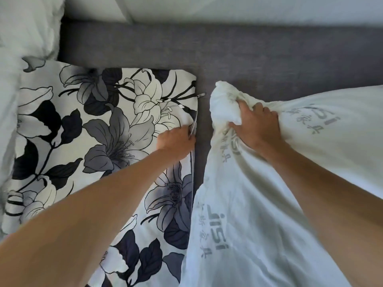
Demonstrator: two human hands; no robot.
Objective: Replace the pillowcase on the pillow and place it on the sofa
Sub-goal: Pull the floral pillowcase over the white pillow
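Observation:
A flat pillowcase (pixel 87 129) printed with black, grey and white lilies lies on the grey sofa seat (pixel 228 52), its zipper edge facing right. My left hand (pixel 176 141) pinches that zipper edge near its middle, and the zipper pull (pixel 201 95) lies at the upper corner. To the right rests a white pillow insert (pixel 259 214) with grey printed lettering. My right hand (pixel 257 125) grips a bunched corner of the insert, a short way from the pillowcase opening.
White cushions or bedding (pixel 27 27) fill the upper left corner and left edge. A pale surface (pixel 228 7) runs along the top behind the sofa. Bare grey seat fabric shows at the upper right.

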